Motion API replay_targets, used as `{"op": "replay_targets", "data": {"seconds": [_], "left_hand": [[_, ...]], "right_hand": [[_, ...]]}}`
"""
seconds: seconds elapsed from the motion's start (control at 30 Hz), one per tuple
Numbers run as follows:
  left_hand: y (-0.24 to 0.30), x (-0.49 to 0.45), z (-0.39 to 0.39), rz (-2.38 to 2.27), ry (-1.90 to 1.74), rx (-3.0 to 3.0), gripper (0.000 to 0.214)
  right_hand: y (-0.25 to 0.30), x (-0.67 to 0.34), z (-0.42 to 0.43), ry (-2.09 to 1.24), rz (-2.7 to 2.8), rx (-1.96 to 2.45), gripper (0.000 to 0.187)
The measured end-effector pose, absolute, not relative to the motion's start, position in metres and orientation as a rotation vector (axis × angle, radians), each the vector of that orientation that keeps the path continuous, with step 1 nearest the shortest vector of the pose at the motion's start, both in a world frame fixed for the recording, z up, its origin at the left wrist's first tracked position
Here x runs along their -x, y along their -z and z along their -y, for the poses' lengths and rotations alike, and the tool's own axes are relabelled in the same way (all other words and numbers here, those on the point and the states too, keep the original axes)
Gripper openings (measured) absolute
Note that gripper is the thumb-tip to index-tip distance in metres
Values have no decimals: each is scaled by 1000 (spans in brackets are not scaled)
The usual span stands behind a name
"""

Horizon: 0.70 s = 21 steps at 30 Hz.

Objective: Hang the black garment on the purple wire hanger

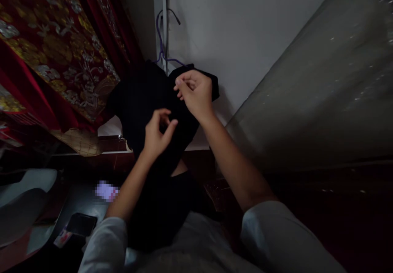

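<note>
On wire hanger (162, 39): soft black garment (144, 101), both hands pinching.

A plain white wall (245, 31) fills the upper middle, dimly lit. Left of it hangs a red curtain (52, 48) patterned with gold and silver flowers. On the right a grey, faintly glittering sheet (322, 93) slopes down. Lower left, a dark phone (81, 224) lies on a dark tabletop (76, 199), near its left edge, beside a pale curved object (24, 195)
</note>
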State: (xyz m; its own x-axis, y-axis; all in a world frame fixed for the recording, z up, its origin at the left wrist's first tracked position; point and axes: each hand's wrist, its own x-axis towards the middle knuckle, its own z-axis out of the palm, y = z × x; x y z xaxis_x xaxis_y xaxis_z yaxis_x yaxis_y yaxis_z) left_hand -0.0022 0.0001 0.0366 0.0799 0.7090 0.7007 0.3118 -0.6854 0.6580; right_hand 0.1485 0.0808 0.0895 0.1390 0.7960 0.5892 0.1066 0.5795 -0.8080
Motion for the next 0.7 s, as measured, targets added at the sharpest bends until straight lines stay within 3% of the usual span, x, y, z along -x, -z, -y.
{"op": "replay_targets", "data": {"seconds": [0.13,0.23,0.43,0.7], "left_hand": [[-97,16,-62,-969,-1695,-2236,35],[-108,19,-93,-974,-1569,-2432,29],[-95,12,-97,-1011,-1408,-2591,25],[-99,30,-94,-1148,-1724,-2444,32]], "right_hand": [[-93,-145,-69,-1027,1185,874,23],[-95,-142,-67,-1151,1002,899,17],[-83,-128,-75,-1191,910,918,19],[-79,-105,-71,-1119,1056,958,19]]}}
